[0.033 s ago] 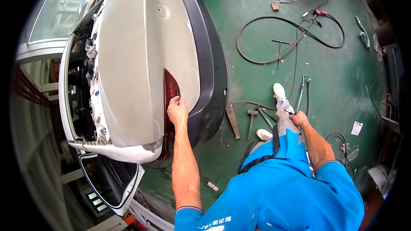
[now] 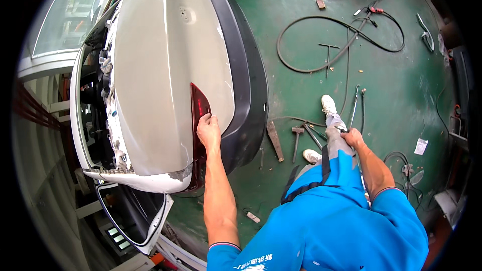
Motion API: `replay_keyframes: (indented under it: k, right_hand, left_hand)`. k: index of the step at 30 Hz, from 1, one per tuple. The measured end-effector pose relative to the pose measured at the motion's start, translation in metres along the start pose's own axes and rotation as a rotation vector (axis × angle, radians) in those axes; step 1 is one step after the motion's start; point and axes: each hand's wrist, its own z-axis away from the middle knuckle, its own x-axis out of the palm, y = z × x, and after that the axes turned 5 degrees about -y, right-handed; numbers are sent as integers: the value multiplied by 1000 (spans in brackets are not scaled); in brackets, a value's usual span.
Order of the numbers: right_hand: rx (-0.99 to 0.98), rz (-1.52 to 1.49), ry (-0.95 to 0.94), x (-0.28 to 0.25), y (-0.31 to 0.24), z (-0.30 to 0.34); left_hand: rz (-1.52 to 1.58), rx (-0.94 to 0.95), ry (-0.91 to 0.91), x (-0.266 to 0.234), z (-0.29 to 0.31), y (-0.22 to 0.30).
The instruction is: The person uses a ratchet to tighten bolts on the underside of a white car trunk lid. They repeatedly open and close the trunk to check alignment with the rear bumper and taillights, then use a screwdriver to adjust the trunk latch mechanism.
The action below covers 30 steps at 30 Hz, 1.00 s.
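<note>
A red tail light is set in the rear corner of a car with a beige-grey tailgate. My left hand is at the light, its fingers curled and closed at the edge beside the tailgate panel; the fingertips are partly hidden. By my bent knee, my right hand is closed round a small dark thing whose kind I cannot make out. A dark grey bumper runs along the car's rear, right of the light.
On the green floor lie a hammer, a wooden wedge-shaped piece, a T-handled tool and a looped black cable. Long metal rods lie beyond my right hand. An open car door stands at lower left.
The whole view has shifted very slightly. Both hands keep their places, the left at the tail light and the right by my knee.
</note>
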Motion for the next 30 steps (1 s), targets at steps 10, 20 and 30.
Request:
replay_keyframes:
  k: [10, 20, 30]
  right_hand:
    - [87, -36, -48, 5, 29, -36]
    - [24, -58, -46, -10, 8, -83]
    - [49, -3, -103, -34, -22, -101]
  left_hand:
    - [-896, 657, -141, -22, 9, 18]
    - [-1304, 552, -106, -2, -27, 41]
    - [-1471, 546, -164, 5, -52, 61]
